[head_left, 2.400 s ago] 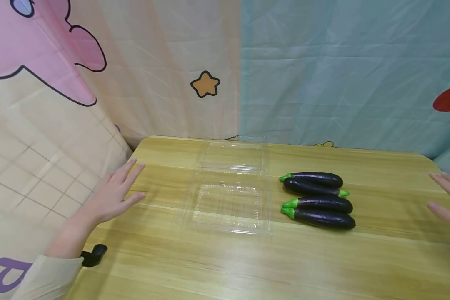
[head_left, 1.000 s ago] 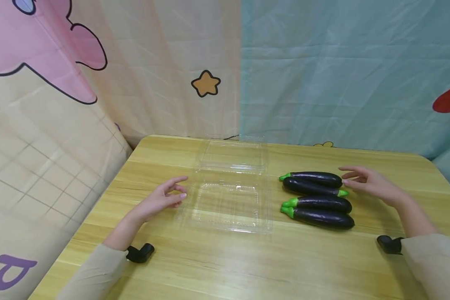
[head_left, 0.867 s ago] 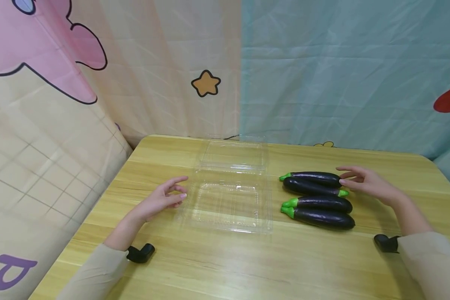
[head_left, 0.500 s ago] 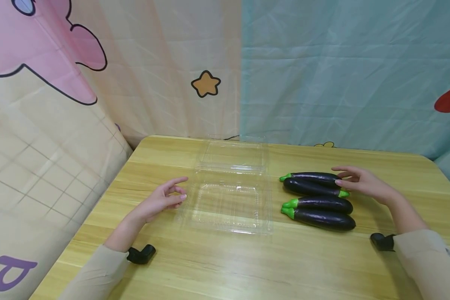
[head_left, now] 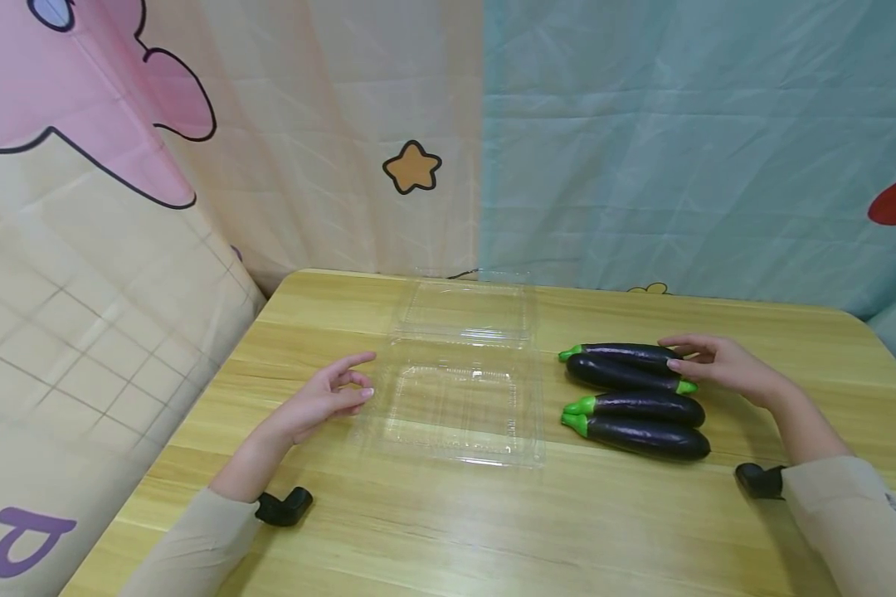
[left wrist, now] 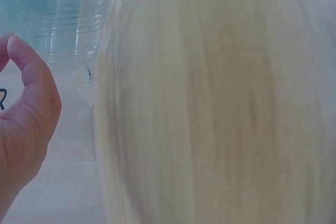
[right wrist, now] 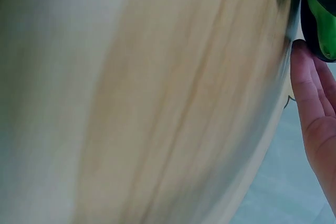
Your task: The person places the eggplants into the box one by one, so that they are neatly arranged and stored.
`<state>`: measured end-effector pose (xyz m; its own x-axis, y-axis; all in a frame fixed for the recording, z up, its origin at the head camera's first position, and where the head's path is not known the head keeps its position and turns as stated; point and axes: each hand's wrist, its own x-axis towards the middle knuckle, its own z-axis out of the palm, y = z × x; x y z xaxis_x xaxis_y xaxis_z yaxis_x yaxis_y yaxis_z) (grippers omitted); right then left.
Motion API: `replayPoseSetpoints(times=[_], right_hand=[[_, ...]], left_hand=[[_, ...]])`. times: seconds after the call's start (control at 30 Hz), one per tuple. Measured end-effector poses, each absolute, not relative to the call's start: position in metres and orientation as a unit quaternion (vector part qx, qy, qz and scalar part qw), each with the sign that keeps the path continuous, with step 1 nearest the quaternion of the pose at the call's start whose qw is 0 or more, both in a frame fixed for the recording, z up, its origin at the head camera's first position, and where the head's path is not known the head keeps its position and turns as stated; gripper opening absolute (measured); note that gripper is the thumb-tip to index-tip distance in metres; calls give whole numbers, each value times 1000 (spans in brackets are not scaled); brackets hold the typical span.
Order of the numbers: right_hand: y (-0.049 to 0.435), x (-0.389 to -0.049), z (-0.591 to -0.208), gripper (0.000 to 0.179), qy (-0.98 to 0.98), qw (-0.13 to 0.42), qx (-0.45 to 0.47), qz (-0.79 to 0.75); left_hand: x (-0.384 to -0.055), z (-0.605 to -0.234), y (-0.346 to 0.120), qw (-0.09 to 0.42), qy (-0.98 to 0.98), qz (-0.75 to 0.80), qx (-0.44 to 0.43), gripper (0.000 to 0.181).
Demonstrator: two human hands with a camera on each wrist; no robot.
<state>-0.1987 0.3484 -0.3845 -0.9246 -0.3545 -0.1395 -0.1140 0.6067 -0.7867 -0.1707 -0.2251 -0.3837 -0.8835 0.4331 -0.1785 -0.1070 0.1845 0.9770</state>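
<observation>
eggplants (head_left: pixel 642 406) on wooden table (head_left: pixel 552 531), curtain (head_left: pixel 605 157) behind

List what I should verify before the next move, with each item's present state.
1. Clear container open, lid folded back: ok.
2. Container free of eggplants: ok.
3. All four eggplants lying on the table: ok.
4. Right hand at the farthest eggplant: ok.
5. Firm grip on it: cannot tell.
6. Left hand touching the container's left edge: cannot tell.
</observation>
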Motion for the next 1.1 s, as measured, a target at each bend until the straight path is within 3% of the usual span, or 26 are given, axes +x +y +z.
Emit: replayPoseSetpoints(times=[1.1], right_hand=[[351, -189, -374, 55, 884, 115, -108, -441]], left_hand=[[-168, -385, -226, 216, 729, 638, 123, 67]])
